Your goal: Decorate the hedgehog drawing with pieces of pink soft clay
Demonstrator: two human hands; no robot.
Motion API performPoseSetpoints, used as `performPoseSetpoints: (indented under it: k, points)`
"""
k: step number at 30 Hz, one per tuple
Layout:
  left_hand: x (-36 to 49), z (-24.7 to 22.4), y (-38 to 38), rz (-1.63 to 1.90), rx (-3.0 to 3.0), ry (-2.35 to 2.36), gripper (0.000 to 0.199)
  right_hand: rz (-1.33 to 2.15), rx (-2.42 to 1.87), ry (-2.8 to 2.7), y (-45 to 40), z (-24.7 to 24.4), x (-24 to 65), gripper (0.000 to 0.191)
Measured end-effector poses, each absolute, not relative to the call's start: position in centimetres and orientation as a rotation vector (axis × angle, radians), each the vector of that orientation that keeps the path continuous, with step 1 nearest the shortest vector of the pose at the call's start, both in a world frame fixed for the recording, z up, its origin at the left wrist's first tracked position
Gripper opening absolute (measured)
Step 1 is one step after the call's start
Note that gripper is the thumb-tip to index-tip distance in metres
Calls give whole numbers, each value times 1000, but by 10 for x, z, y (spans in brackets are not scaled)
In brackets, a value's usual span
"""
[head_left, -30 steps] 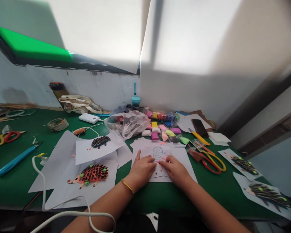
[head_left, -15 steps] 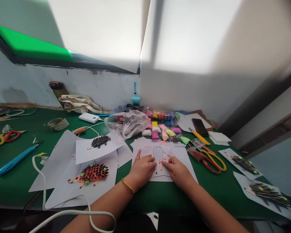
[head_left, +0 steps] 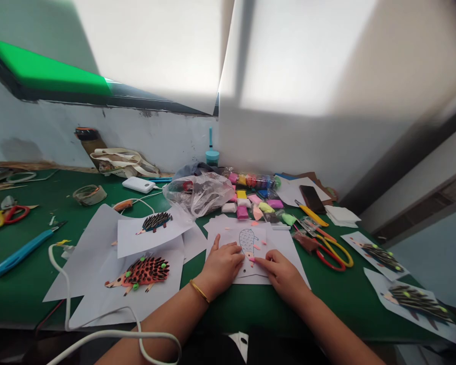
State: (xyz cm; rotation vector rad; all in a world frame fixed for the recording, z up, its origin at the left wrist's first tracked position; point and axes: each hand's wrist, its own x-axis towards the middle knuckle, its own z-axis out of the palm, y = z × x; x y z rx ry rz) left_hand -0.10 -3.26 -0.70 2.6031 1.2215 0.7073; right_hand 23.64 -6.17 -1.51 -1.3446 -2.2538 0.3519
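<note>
Drawing lies on paper on green table. Left hand palm-down beside it, fingers extended, thumb spread. Right hand's index finger extended, touching drawing's narrow end; other fingers curled, can't tell if holding anything.

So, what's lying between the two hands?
The head view shows a peach-coloured animal face and a small black dot on white paper, between the left hand and right hand.

Drawing on papers, packets behind, scissors right, phone behind scissors
</note>
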Motion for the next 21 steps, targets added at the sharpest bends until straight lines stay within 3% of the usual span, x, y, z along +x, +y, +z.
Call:
performPoseSetpoints:
  k: [21]
  points:
    - [-2, -7, -32, 693, 2607, 1221, 18, 306, -1362, -2330, -48, -16, 232, 39]
